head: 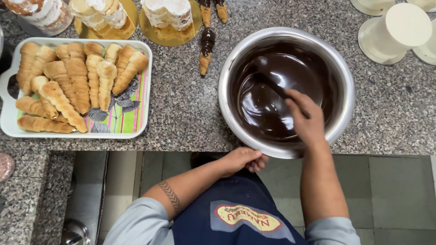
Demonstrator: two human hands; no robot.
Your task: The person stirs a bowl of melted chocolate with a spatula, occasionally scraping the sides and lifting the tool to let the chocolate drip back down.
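Two hands at the near edge of the granite counter (181, 113). Left hand (243, 159): fingers curled over the near rim of the steel bowl (227, 86), steadying it. Right hand (306, 119): closed around the handle of a dark spatula (272, 86), reaching into the bowl from the near side.

Steel bowl: sits at the counter's near edge, right of centre. Contents: melted chocolate (272, 109), glossy and smooth, coating the inner walls; spatula blade sunk in it.

White tray (9, 118): rectangular, with a striped, leaf-printed floor, at the near left part of the counter, well apart from the bowl. Contents: a heaped pile of plain pastry horns (77, 81), golden, none dipped as far as can be seen.

Dipped pastry horns (207, 50): a few lying bare on the counter past the tray and the bowl, between them, toward the far edge; dark coating on the wide ends.

Gold cake boards (131, 18): two at the far edge, each bearing a pale, sugar-dusted pastry. Third similar pastry at the far left corner, on a mount I cannot make out.

White cylindrical moulds (399, 31): several at the far right corner, contents not visible.

Progress, as judged: chocolate appears ready, stirring in hand; only a few horns dipped, the bulk on the tray left to do.
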